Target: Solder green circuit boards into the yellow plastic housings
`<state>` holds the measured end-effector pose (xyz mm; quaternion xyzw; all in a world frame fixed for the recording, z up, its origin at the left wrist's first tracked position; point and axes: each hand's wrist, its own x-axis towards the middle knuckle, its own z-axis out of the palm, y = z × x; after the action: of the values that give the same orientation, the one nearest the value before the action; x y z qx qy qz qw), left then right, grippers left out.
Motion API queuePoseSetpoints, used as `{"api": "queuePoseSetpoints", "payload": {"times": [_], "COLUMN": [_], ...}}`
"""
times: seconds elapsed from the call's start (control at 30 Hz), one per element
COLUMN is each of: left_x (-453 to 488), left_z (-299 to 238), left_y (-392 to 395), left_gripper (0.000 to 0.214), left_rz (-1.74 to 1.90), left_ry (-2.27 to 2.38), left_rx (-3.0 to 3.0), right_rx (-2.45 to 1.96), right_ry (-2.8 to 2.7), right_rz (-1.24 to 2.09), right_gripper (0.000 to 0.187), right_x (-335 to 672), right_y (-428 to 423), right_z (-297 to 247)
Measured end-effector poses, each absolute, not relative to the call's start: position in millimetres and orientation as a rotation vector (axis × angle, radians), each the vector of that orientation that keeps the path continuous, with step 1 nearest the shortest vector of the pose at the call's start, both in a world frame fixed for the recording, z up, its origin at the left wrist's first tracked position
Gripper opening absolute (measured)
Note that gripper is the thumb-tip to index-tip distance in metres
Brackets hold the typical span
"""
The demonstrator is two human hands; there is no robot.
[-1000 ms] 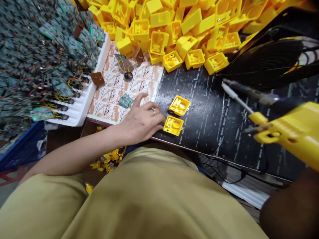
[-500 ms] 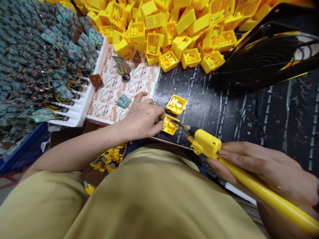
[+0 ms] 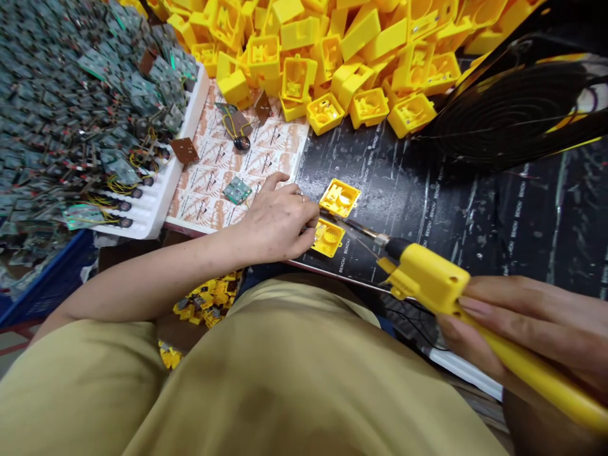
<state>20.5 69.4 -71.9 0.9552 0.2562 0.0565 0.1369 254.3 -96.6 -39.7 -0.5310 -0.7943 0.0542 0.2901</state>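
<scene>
My right hand point(image 3: 532, 323) is wrapped round a yellow soldering iron point(image 3: 430, 278) with a thin wire guide alongside its metal tip. The tip points left, over the gap between two small open yellow plastic housings. At the left edge of the nearer housing point(image 3: 331, 239), my left hand point(image 3: 282, 221) has thumb and fingers pinched together, index finger raised. Whatever it pinches is hidden behind the fingers. The farther housing point(image 3: 341, 197) lies open side up just beyond. Left of my hand, a small green circuit board point(image 3: 236, 190) rests on the patterned sheet point(image 3: 209, 196).
Yellow housings point(image 3: 361, 38) are heaped at the back. At the left, a white foam tray point(image 3: 190, 120) is piled with circuit boards point(image 3: 85, 95). A black round-grilled fan point(image 3: 513, 120) stands at right. Wired parts and brown boards point(image 3: 184, 151) lie on the sheet.
The soldering iron has drawn back to the right in my right hand, its tip leaving the nearer housing. My left hand stays pinched at that housing's edge.
</scene>
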Motion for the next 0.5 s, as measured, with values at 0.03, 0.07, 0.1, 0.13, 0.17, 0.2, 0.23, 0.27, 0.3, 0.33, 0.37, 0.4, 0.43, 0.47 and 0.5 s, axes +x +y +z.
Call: {"api": "queuePoseSetpoints", "payload": {"times": [0.03,0.07,0.1,0.13,0.17,0.2,0.23,0.27,0.3,0.33,0.37,0.4,0.43,0.47,0.5], "left_x": [20.8,21.3,21.8,22.5,23.2,23.9,24.5,24.9,25.0,24.9,24.5,23.9,23.4,23.0,23.1], "left_z": [-71.9,-71.8,-71.7,-71.5,-71.2,-70.8,-70.3,-69.8,-69.3,-68.9,-68.6,-68.5,-68.8,-69.5,-70.5], "left_y": [69.7,70.1,70.4,70.6,70.7,70.9,71.0,71.2,71.4,71.7,72.0,72.3,72.4,72.4,72.0], "left_gripper": [0.02,0.02,0.02,0.02,0.02,0.019,0.019,0.019,0.018,0.018,0.018,0.018,0.018,0.018,0.017], "left_rz": [0.158,0.151,0.144,0.137,0.13,0.121,0.111,0.101,0.089,0.08,0.078,0.082,0.09,0.098,0.105], "left_ry": [0.741,0.741,0.741,0.741,0.739,0.737,0.735,0.735,0.737,0.738,0.737,0.732,0.724,0.715,0.704], "left_rx": [2.767,2.771,2.775,2.778,2.783,2.789,2.796,2.804,2.813,2.823,2.833,2.845,2.857,2.869,2.88], "right_rx": [-1.489,-1.572,-1.635,-1.652,-1.628,-1.586,-1.543,-1.502,-1.506,-1.534,-1.575,-1.594,-1.591,-1.597,-1.609], "right_ry": [-2.043,-1.956,-1.875,-1.839,-1.863,-1.908,-1.945,-1.979,-1.97,-1.959,-1.94,-1.945,-1.964,-1.958,-1.93], "right_rz": [0.171,0.196,0.215,0.237,0.275,0.305,0.322,0.329,0.291,0.218,0.133,0.065,0.01,-0.03,-0.048], "right_gripper": [0.009,0.01,0.009,0.008,0.007,0.008,0.014,0.024,0.036,0.047,0.056,0.063,0.068,0.071,0.073], "right_x": [254.1,253.9,254.3,255.6,258.1,261.8,266.2,270.8,275.0,278.6,281.1,282.4,282.4,280.7,277.3], "right_y": [-99.4,-101.6,-102.9,-103.2,-102.7,-101.6,-100.2,-98.8,-97.9,-97.6,-97.9,-98.8,-100.1,-101.2,-101.7], "right_z": [-38.8,-38.3,-38.3,-39.0,-40.6,-43.0,-46.3,-50.2,-54.4,-58.4,-61.9,-64.6,-66.1,-66.5,-65.8]}}
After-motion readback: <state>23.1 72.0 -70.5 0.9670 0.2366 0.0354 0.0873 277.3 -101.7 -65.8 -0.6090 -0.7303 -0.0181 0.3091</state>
